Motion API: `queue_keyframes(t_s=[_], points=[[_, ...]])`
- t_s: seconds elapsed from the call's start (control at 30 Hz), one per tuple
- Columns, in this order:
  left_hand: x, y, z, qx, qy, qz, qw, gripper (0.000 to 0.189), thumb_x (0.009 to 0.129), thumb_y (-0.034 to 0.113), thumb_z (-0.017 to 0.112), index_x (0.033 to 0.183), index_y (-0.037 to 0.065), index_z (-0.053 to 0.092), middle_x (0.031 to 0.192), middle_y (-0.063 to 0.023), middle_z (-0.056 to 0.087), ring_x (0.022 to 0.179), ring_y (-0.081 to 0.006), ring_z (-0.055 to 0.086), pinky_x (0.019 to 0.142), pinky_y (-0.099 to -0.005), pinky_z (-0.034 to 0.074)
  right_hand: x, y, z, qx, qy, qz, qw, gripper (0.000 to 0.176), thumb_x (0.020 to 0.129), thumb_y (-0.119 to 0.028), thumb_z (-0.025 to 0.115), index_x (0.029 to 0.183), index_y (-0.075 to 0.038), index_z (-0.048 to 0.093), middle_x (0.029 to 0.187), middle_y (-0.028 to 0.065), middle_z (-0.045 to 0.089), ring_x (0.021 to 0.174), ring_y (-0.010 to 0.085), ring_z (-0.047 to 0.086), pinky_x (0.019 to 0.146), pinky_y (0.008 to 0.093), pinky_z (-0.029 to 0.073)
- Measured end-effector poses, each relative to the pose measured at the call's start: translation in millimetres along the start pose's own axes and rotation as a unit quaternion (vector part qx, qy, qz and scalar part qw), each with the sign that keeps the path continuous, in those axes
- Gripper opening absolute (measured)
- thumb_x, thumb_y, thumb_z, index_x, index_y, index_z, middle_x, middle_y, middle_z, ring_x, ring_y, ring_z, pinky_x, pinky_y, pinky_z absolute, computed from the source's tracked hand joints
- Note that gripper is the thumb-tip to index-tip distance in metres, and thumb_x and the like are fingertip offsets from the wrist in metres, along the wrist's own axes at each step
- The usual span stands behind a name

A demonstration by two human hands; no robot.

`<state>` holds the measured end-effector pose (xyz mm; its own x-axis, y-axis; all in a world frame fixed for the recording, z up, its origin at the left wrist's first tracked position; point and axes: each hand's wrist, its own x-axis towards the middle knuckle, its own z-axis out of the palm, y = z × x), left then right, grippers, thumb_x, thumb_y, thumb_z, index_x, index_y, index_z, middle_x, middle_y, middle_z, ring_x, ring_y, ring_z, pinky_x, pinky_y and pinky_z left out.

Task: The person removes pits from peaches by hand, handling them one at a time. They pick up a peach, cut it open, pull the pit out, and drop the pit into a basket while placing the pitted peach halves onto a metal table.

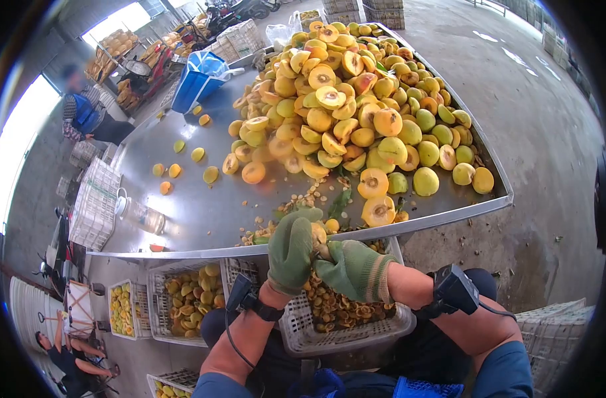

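Both my hands wear green gloves and meet over a white crate (356,335) on my lap. My left hand (291,250) is closed around a yellow fruit (318,235), of which only a small part shows between the fingers. My right hand (353,268) presses against the same fruit from the right; whether it holds a tool is hidden. The crate under them holds several brown pits and scraps. Just beyond my hands lies a metal table (190,199) with a big heap of whole and halved yellow fruit (356,106).
Loose pits and leaves (303,202) lie at the table's near edge. White crates of fruit halves (187,298) stand at the lower left. A blue bag (200,76) sits at the table's far side. A person (84,116) sits far left, another person (74,358) bottom left.
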<state>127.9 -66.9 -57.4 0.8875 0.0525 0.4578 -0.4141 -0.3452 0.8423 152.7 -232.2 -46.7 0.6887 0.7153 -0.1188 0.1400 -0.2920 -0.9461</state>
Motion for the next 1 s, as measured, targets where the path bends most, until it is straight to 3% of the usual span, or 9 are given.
queue_keyframes(t_s=[0.23,0.37,0.43,0.5,0.63,0.73,0.83,0.93,1.0], points=[[-2,12,7,0.047,0.024,0.001,0.999,0.030,0.107,0.018,0.048,0.121,-0.005,0.061,0.110,-0.0183,0.069,0.094,-0.0236,0.067,0.083,-0.0353,0.055,-6,7,6,-0.128,0.043,0.008,0.991,0.017,0.095,-0.024,0.062,0.098,-0.007,0.066,0.076,0.0048,0.066,0.071,0.0207,0.066,0.063,0.0341,0.050],[-1,2,1,0.122,-0.008,0.082,0.989,0.031,0.108,0.020,0.044,0.121,-0.003,0.061,0.110,-0.0171,0.069,0.093,-0.0231,0.068,0.084,-0.0364,0.055,14,49,13,0.034,-0.064,0.007,0.997,0.015,0.095,-0.023,0.062,0.101,-0.010,0.065,0.075,0.0026,0.065,0.069,0.0182,0.066,0.061,0.0328,0.050],[-2,7,3,0.061,0.007,0.040,0.997,0.029,0.106,0.014,0.046,0.120,-0.006,0.061,0.106,-0.0187,0.070,0.090,-0.0270,0.068,0.082,-0.0376,0.055,-9,-12,-14,0.074,-0.106,0.104,0.986,0.013,0.095,-0.023,0.062,0.103,-0.012,0.064,0.075,0.0009,0.064,0.066,0.0154,0.063,0.059,0.0316,0.048],[-2,9,2,0.059,0.000,0.048,0.997,0.029,0.106,0.014,0.046,0.119,-0.006,0.062,0.107,-0.0189,0.070,0.091,-0.0274,0.069,0.082,-0.0379,0.055,-4,-2,-16,0.115,-0.146,0.117,0.976,0.012,0.097,-0.022,0.061,0.103,-0.013,0.065,0.076,0.0000,0.064,0.065,0.0147,0.059,0.060,0.0320,0.048],[5,22,2,0.046,-0.044,0.015,0.998,0.030,0.106,0.015,0.045,0.118,-0.006,0.062,0.109,-0.0193,0.070,0.092,-0.0281,0.069,0.082,-0.0382,0.055,-10,2,-5,-0.056,-0.045,0.050,0.996,0.011,0.097,-0.020,0.062,0.105,-0.013,0.066,0.076,-0.0015,0.063,0.067,0.0147,0.057,0.064,0.0331,0.048],[8,29,-1,-0.006,-0.074,-0.065,0.995,0.030,0.106,0.015,0.045,0.117,-0.007,0.062,0.109,-0.0190,0.070,0.093,-0.0293,0.069,0.082,-0.0395,0.056,-4,9,3,-0.012,-0.019,0.037,0.999,0.012,0.096,-0.016,0.062,0.106,-0.011,0.066,0.080,0.0003,0.065,0.072,0.0159,0.061,0.068,0.0337,0.049],[6,18,-2,0.054,-0.083,0.031,0.995,0.030,0.106,0.016,0.047,0.117,-0.007,0.062,0.109,-0.0201,0.070,0.091,-0.0312,0.070,0.082,-0.0408,0.057,-9,11,0,-0.080,-0.024,0.005,0.997,0.011,0.097,-0.012,0.060,0.106,-0.010,0.065,0.088,0.0014,0.067,0.074,0.0159,0.063,0.068,0.0330,0.050],[0,16,-5,0.048,-0.055,0.059,0.996,0.026,0.105,0.014,0.049,0.113,-0.007,0.061,0.109,-0.0215,0.069,0.089,-0.0341,0.069,0.082,-0.0417,0.057,-15,-8,-18,0.108,-0.179,0.095,0.973,0.011,0.096,-0.011,0.059,0.104,-0.008,0.066,0.089,0.0048,0.068,0.075,0.0212,0.065,0.069,0.0347,0.051],[1,12,-7,0.076,-0.066,0.096,0.990,0.025,0.105,0.014,0.050,0.112,-0.007,0.061,0.109,-0.0215,0.069,0.088,-0.0343,0.069,0.081,-0.0411,0.057,-11,7,-16,0.113,-0.158,-0.039,0.980,0.011,0.094,-0.015,0.061,0.102,-0.009,0.067,0.086,0.0069,0.069,0.078,0.0263,0.067,0.071,0.0369,0.052]])
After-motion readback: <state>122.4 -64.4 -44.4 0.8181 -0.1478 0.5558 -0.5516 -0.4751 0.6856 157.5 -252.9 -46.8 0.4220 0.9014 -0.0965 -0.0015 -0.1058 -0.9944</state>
